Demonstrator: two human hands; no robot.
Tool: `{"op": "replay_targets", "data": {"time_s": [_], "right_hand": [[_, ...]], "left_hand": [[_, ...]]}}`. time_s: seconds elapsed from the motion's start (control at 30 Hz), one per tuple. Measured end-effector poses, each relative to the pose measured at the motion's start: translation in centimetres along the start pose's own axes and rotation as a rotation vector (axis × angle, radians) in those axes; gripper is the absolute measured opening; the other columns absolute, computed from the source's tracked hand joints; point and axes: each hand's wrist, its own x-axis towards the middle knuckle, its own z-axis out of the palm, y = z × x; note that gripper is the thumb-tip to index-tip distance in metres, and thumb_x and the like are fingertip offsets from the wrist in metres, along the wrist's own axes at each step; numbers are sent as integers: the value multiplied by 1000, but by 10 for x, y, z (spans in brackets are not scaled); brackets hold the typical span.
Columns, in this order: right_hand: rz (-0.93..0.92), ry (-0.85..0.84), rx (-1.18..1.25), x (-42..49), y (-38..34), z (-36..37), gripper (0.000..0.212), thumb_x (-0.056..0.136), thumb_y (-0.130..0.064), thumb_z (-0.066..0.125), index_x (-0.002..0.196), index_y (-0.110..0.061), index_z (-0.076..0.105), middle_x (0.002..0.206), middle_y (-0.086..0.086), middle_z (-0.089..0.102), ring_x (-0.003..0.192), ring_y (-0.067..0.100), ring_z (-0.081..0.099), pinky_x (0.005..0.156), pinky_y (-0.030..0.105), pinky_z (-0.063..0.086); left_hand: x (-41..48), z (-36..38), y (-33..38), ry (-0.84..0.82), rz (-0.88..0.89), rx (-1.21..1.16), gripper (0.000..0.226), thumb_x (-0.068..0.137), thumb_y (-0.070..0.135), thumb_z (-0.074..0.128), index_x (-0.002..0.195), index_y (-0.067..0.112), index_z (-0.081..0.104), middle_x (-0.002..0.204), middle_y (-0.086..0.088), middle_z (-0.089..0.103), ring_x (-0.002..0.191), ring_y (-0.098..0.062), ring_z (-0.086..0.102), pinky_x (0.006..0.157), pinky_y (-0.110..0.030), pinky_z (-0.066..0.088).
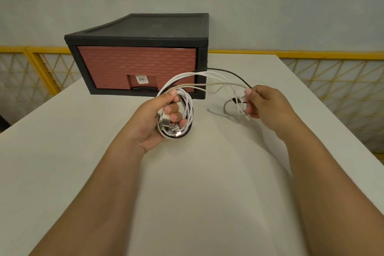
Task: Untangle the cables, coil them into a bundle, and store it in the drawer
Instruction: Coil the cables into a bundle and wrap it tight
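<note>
My left hand [158,118] grips a coil of white, grey and black cables [187,108], with several USB plugs sticking out below the fingers. Loose strands [218,81] run from the coil in an arc to the right. My right hand [264,104] pinches those strands near their free ends, which dangle just above the white table [197,172]. Behind the hands stands the black drawer unit [145,31], its brick-red drawer [135,66] closed, with a dark handle at the bottom centre.
A yellow mesh railing [332,77] runs behind and beside the table. The table's right edge lies close to my right forearm. A grey wall fills the background.
</note>
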Motion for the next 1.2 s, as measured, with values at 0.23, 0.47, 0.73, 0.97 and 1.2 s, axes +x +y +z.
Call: {"op": "replay_targets", "data": {"time_s": [0.23, 0.47, 0.73, 0.97, 1.2], "right_hand": [[15, 103, 75, 3, 1, -5, 32, 97, -35, 55, 69, -23, 64, 51, -11, 43, 54, 13, 38, 60, 28, 34], [-211, 450, -262, 5, 3, 2, 15, 93, -26, 58, 104, -19, 66, 85, -5, 51, 76, 13, 50, 68, 26, 39], [-458, -11, -373, -31, -43, 54, 29, 97, -26, 49, 85, -10, 70, 67, 1, 63, 64, 18, 57, 62, 31, 44], [-233, -324, 4, -24, -24, 65, 21, 98, -13, 49, 113, -17, 62, 94, -4, 68, 88, 11, 63, 88, 32, 49], [-151, -391, 108, -25, -40, 43, 27, 103, -22, 41, 84, -20, 60, 51, -13, 38, 49, 10, 36, 51, 28, 38]], "left_hand": [[1, -4, 0, 14, 12, -36, 22, 98, 28, 50, 78, 17, 53, 46, 11, 38, 43, -4, 42, 59, -25, 54], [0, -7, 2, -64, -25, -119, 22, 92, 31, 53, 75, 18, 55, 44, 11, 37, 41, -3, 41, 56, -24, 53], [-6, -1, 3, -126, -52, -103, 24, 91, 29, 51, 72, 17, 55, 44, 11, 33, 40, -3, 37, 51, -24, 52], [-9, 2, 1, -203, -149, -37, 26, 93, 28, 47, 71, 16, 55, 43, 10, 34, 39, -3, 38, 50, -23, 51], [-4, 0, 0, -105, -75, -67, 18, 88, 29, 54, 75, 16, 54, 45, 11, 33, 40, -3, 38, 51, -25, 52]]}}
